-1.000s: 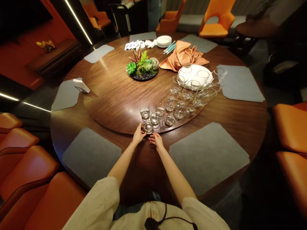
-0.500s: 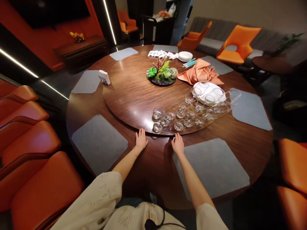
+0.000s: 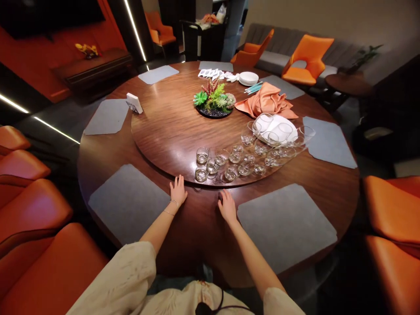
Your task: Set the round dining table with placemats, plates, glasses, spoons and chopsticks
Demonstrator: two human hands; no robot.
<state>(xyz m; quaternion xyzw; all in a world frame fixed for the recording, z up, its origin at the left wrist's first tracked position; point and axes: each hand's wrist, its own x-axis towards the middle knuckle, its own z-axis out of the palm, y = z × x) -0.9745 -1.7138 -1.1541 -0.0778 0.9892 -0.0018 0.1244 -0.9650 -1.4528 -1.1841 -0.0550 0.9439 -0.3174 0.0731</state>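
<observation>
My left hand (image 3: 179, 191) rests at the near rim of a round wooden turntable (image 3: 164, 131), its fingers spread and tips at the edge. My right hand (image 3: 227, 207) lies a little to the right, fingers slightly bent and apart, fingertips just in front of the same rim. Neither hand holds anything. Beyond them on the turntable stand several small clear glasses (image 3: 202, 156). To their right, several larger wine glasses (image 3: 303, 136) lie around and over a white plate (image 3: 282, 124). Beneath the hands is the fixed outer ring of the brown table (image 3: 197, 227).
Grey placemats (image 3: 288, 223) lie around the outer ring. On the turntable are a succulent arrangement (image 3: 215, 100), orange cloth napkins (image 3: 267, 103), a stack of white plates (image 3: 248, 78) and white folded pieces (image 3: 211, 73). Orange chairs (image 3: 33, 205) flank the table.
The turntable has turned slightly: the glasses sit further left relative to the front placemats. My right hand has shifted left and drawn back a little from the rim. The view has also shifted.
</observation>
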